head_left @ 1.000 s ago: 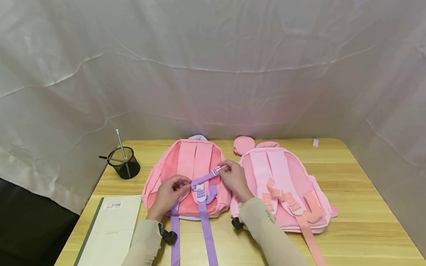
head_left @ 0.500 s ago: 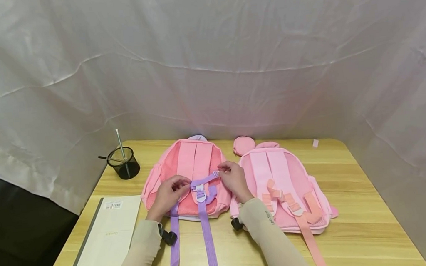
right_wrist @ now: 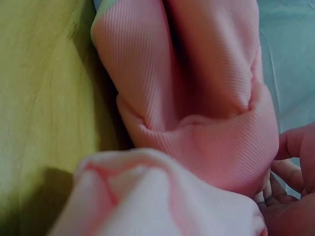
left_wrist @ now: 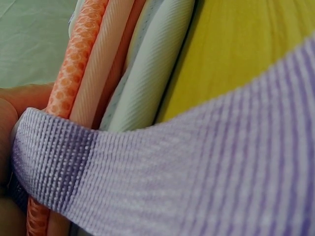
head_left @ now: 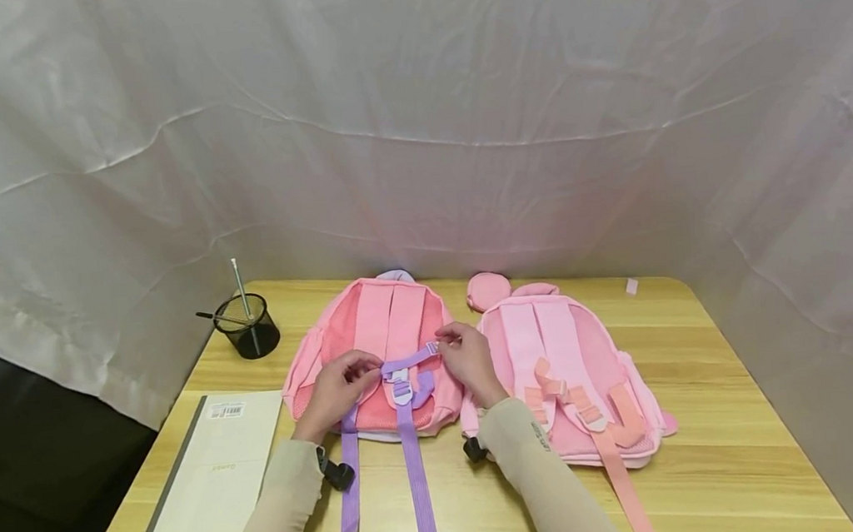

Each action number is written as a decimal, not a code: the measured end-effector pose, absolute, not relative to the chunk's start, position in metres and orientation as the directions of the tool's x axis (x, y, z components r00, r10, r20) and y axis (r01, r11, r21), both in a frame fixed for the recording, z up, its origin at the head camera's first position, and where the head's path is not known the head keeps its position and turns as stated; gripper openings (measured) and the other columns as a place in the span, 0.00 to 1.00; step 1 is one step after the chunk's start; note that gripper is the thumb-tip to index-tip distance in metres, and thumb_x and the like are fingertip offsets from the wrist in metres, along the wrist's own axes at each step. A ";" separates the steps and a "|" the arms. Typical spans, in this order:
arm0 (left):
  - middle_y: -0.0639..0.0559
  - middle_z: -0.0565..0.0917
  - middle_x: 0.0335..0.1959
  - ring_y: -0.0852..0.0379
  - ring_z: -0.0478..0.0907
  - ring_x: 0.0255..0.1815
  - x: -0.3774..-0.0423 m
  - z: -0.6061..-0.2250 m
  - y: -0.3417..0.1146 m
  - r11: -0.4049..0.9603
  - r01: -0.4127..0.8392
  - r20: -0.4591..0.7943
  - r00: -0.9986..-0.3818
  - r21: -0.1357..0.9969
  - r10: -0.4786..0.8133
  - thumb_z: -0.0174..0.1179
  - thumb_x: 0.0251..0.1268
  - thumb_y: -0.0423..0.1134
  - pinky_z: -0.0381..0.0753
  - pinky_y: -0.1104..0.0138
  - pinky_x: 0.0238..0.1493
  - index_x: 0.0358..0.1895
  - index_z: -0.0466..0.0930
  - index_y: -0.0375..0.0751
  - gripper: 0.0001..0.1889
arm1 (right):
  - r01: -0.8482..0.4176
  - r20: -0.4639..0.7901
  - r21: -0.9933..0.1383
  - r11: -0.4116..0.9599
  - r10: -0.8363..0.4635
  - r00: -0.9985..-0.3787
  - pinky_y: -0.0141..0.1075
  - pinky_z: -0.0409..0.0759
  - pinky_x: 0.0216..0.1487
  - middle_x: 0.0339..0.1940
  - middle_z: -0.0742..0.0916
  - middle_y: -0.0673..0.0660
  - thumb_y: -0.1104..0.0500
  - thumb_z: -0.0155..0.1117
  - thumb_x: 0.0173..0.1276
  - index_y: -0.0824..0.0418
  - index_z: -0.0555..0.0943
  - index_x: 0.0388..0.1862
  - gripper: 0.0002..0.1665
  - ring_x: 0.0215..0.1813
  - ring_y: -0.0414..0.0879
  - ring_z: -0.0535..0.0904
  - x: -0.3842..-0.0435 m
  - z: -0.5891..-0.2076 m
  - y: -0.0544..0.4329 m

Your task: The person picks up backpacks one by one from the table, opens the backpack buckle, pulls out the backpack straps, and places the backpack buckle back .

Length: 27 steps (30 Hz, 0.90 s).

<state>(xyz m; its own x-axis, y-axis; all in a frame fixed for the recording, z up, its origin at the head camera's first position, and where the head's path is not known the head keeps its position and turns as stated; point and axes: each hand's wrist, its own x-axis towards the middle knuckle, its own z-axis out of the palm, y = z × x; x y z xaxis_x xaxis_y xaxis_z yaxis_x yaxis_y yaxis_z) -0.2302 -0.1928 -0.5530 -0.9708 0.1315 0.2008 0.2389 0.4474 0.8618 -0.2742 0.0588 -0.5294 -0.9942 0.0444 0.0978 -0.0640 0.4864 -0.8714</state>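
A coral-pink backpack lies back side up on the table, its purple straps hanging toward the front. My left hand pinches a purple strap near the bag's middle. At the other end of that short stretch, my right hand pinches the strap by its small buckle. A white-and-purple buckle sits just below the strap. Ribbed purple webbing crosses the left wrist view in front of the bag's edge. In the right wrist view the bag's side pocket covers most of the fingers.
A lighter pink backpack with orange straps lies close on the right, a round pink pouch behind it. To the left are a white notebook and a black mesh pen holder. Grey curtains surround the wooden table.
Over the last second my right hand has lowered the strap's buckle end slightly, and its fingertips now cover more of it. My left hand has stayed in place.
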 end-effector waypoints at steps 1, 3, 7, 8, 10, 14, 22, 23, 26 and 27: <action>0.56 0.85 0.34 0.55 0.79 0.36 -0.230 -0.553 -0.193 0.448 0.238 0.200 -0.971 0.862 0.131 0.69 0.70 0.41 0.77 0.68 0.39 0.45 0.88 0.55 0.05 | -0.062 0.094 -0.873 0.483 0.043 -0.995 0.37 0.78 0.43 0.38 0.89 0.55 0.66 0.66 0.64 0.58 0.89 0.45 0.13 0.38 0.45 0.80 -0.274 -0.529 0.059; 0.56 0.85 0.35 0.55 0.79 0.36 -0.231 -0.554 -0.193 0.449 0.234 0.196 -0.972 0.862 0.131 0.69 0.70 0.41 0.78 0.68 0.39 0.45 0.87 0.55 0.05 | -0.060 0.091 -0.875 0.480 0.041 -0.995 0.38 0.79 0.44 0.39 0.89 0.55 0.66 0.66 0.64 0.58 0.89 0.46 0.13 0.40 0.46 0.81 -0.273 -0.529 0.059; 0.57 0.85 0.35 0.55 0.79 0.36 -0.232 -0.555 -0.193 0.450 0.232 0.192 -0.972 0.863 0.132 0.69 0.70 0.41 0.78 0.68 0.40 0.45 0.87 0.57 0.05 | -0.065 0.095 -0.874 0.482 0.040 -0.995 0.40 0.80 0.48 0.42 0.88 0.55 0.66 0.65 0.63 0.58 0.88 0.47 0.14 0.43 0.47 0.82 -0.271 -0.527 0.059; 0.57 0.85 0.35 0.54 0.79 0.36 -0.232 -0.555 -0.193 0.449 0.233 0.193 -0.972 0.863 0.132 0.69 0.70 0.41 0.78 0.68 0.40 0.45 0.87 0.57 0.05 | -0.067 0.096 -0.874 0.481 0.037 -0.995 0.40 0.80 0.48 0.43 0.88 0.56 0.66 0.65 0.64 0.58 0.88 0.48 0.14 0.43 0.47 0.82 -0.270 -0.525 0.059; 0.57 0.86 0.35 0.55 0.79 0.36 -0.232 -0.555 -0.192 0.450 0.236 0.197 -0.972 0.861 0.132 0.69 0.70 0.40 0.78 0.68 0.40 0.45 0.87 0.56 0.05 | -0.080 0.105 -0.873 0.482 0.026 -0.994 0.39 0.81 0.48 0.44 0.87 0.56 0.66 0.65 0.65 0.58 0.88 0.49 0.15 0.44 0.47 0.82 -0.266 -0.519 0.060; 0.57 0.86 0.35 0.54 0.79 0.36 -0.232 -0.555 -0.193 0.457 0.235 0.197 -0.972 0.858 0.129 0.69 0.70 0.40 0.78 0.68 0.40 0.46 0.87 0.57 0.06 | -0.122 0.135 -0.879 0.461 -0.004 -0.991 0.38 0.81 0.43 0.47 0.87 0.57 0.67 0.64 0.66 0.58 0.88 0.50 0.15 0.42 0.47 0.83 -0.257 -0.502 0.062; 0.57 0.86 0.36 0.52 0.79 0.38 -0.231 -0.554 -0.193 0.461 0.208 0.173 -0.978 0.863 0.117 0.69 0.70 0.41 0.78 0.67 0.41 0.46 0.87 0.57 0.06 | -0.230 0.236 -0.885 0.405 -0.036 -0.971 0.29 0.82 0.42 0.45 0.88 0.61 0.68 0.65 0.68 0.63 0.87 0.51 0.14 0.40 0.47 0.84 -0.239 -0.474 0.082; 0.56 0.86 0.36 0.52 0.79 0.38 -0.231 -0.553 -0.193 0.459 0.207 0.172 -0.978 0.864 0.117 0.69 0.70 0.41 0.78 0.66 0.41 0.46 0.87 0.57 0.06 | -0.239 0.244 -0.886 0.397 -0.037 -0.969 0.29 0.82 0.43 0.45 0.88 0.61 0.69 0.65 0.68 0.63 0.87 0.51 0.14 0.40 0.48 0.84 -0.237 -0.471 0.087; 0.56 0.86 0.37 0.52 0.79 0.38 -0.231 -0.553 -0.194 0.458 0.208 0.171 -0.978 0.864 0.120 0.68 0.71 0.41 0.78 0.66 0.41 0.46 0.87 0.57 0.06 | -0.249 0.256 -0.889 0.385 -0.035 -0.966 0.28 0.82 0.45 0.46 0.88 0.63 0.69 0.66 0.69 0.64 0.87 0.52 0.14 0.42 0.50 0.85 -0.229 -0.464 0.106; 0.56 0.86 0.37 0.52 0.79 0.38 -0.231 -0.553 -0.194 0.457 0.210 0.173 -0.977 0.865 0.122 0.68 0.71 0.41 0.78 0.66 0.41 0.47 0.87 0.57 0.06 | -0.249 0.257 -0.886 0.391 -0.032 -0.966 0.27 0.81 0.46 0.46 0.88 0.63 0.69 0.66 0.69 0.64 0.87 0.52 0.14 0.43 0.50 0.85 -0.226 -0.462 0.113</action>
<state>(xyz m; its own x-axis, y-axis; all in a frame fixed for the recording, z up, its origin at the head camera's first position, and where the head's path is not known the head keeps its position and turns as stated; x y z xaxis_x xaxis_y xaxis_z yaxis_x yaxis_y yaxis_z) -0.2313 -0.1940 -0.5531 -0.9774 0.1216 0.1731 0.2100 0.4566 0.8645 -0.2265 0.1132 -0.4619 -0.9658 -0.0319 0.2572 -0.2489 0.3906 -0.8863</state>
